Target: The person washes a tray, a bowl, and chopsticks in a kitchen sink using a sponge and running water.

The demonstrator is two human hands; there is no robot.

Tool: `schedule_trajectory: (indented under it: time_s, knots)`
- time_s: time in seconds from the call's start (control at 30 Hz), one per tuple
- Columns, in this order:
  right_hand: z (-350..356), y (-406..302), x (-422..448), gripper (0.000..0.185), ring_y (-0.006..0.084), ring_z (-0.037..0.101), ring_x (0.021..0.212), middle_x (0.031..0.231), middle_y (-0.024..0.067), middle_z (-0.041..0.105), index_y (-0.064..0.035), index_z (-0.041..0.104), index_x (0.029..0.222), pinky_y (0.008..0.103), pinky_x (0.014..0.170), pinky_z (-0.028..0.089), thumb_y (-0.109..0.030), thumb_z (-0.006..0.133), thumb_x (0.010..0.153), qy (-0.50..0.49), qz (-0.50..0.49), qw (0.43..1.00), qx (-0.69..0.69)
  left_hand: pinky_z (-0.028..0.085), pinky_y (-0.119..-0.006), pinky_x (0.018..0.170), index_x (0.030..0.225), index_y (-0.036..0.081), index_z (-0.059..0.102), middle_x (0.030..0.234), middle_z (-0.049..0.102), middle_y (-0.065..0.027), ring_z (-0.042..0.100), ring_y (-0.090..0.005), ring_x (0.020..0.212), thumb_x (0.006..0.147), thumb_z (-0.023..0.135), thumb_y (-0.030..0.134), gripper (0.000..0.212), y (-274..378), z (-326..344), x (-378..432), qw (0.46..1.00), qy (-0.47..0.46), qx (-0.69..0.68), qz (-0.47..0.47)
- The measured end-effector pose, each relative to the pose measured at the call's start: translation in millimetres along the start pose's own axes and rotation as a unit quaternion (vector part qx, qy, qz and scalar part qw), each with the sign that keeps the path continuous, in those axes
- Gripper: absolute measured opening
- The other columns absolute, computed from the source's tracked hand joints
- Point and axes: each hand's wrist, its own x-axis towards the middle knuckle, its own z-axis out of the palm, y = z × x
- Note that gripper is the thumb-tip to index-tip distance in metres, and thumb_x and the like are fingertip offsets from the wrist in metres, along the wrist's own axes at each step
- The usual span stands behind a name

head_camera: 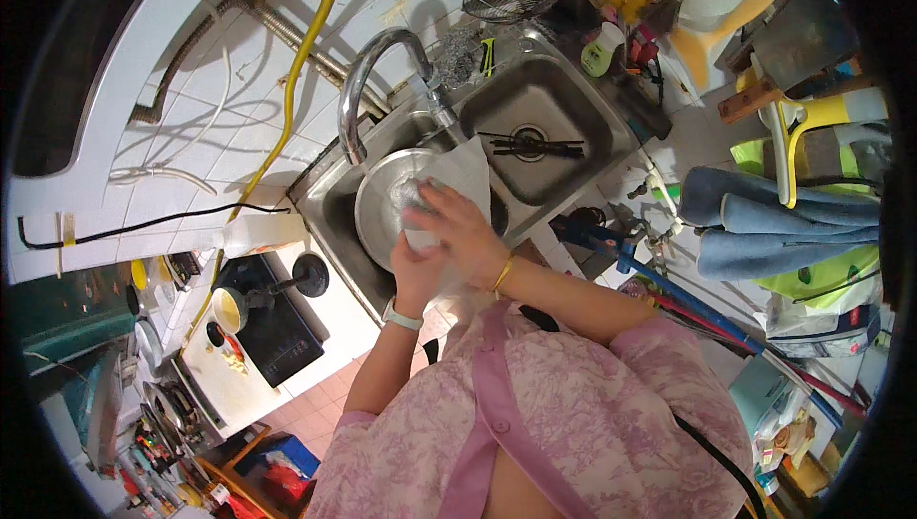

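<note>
A thin white cloth or paper sheet (466, 168) is between my hands, above a round metal basin (374, 207) in the left sink bowl. My left hand (417, 272), with a pale watch at its wrist, grips the sheet's lower part, thumb upward. Over it lies my right hand (466, 229), a yellow band on its wrist. Its fingers are slightly spread across the sheet and blurred, so its grip is unclear. A bright patch, perhaps water, shows in the basin. Behind it arches the chrome faucet (351, 103).
Several dark sticks (534, 145) lie across the drain of the right sink bowl (573, 103). A steel scouring pad (456, 60) and a bottle (602, 50) stand behind. At left are a black cooktop (276, 333) and a ladle (310, 275). Blue poles (688, 304) lean at right.
</note>
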Motion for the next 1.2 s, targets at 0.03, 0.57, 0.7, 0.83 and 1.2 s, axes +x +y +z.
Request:
schedule_trajectory:
  time_s: [0.03, 0.57, 0.7, 0.83, 1.2]
  knots:
    - [5.9, 5.4, -1.4, 0.031, 0.0295, 0.04, 0.106, 0.111, 0.016, 0.045, -0.0075, 0.049, 0.106, 0.0359, 0.091, 0.029, -0.02, 0.047, 0.077, -0.013, -0.022, 0.999, -0.041, 0.042, -0.025, 0.07, 0.1, -0.002, 0.046, 0.091, 0.054, -0.0054, 0.05, -0.0123, 0.08, 0.065, 0.059, 0.003, 0.037, 0.9, -1.7, -0.9, 0.999, -0.006, -0.046, -0.012]
    - [-12.9, 58.2, 2.2, 0.049, 0.0317, 0.032, 0.111, 0.125, 0.014, 0.03, -0.0125, 0.039, 0.115, 0.0398, 0.093, 0.025, -0.022, 0.053, 0.07, -0.102, 0.099, 0.984, -0.106, 0.046, -0.033, 0.072, 0.11, 0.001, 0.037, 0.1, 0.048, -0.0122, 0.052, -0.024, 0.085, 0.069, 0.05, 0.006, 0.043, -0.9, 7.9, 20.1, 0.921, -0.011, -0.303, -0.245]
    - [-20.4, 31.6, -38.6, 0.049, 0.0302, 0.031, 0.112, 0.124, 0.0147, 0.032, -0.0088, 0.039, 0.114, 0.0394, 0.093, 0.024, -0.023, 0.053, 0.07, -0.186, 0.081, 0.968, -0.147, 0.046, -0.035, 0.071, 0.109, 0.001, 0.038, 0.096, 0.049, -0.0122, 0.052, -0.0243, 0.085, 0.072, 0.047, 0.011, 0.039, -9.6, 7.0, 29.6, 0.904, -0.005, -0.342, -0.258]
    - [-7.7, 6.0, -58.1, 0.05, 0.0297, 0.031, 0.113, 0.123, 0.0146, 0.033, -0.0096, 0.038, 0.116, 0.0391, 0.094, 0.024, -0.02, 0.051, 0.07, -0.213, -0.023, 0.972, -0.092, 0.045, -0.036, 0.071, 0.108, 0.001, 0.038, 0.096, 0.05, -0.0128, 0.051, -0.024, 0.087, 0.073, 0.047, 0.014, 0.038, -16.9, 9.0, 30.6, 0.844, -0.038, -0.398, -0.358]
    - [-57.8, 50.6, -68.9, 0.051, 0.0317, 0.043, 0.1, 0.113, 0.0175, 0.042, -0.001, 0.039, 0.113, 0.0387, 0.087, 0.032, -0.023, 0.056, 0.069, 0.011, 0.217, 0.969, -0.115, 0.044, -0.035, 0.077, 0.108, -0.003, 0.035, 0.103, 0.046, -0.0153, 0.049, -0.0265, 0.092, 0.074, 0.047, 0.013, 0.039, -8.1, 20.6, 25.4, 0.878, -0.08, -0.376, -0.285]
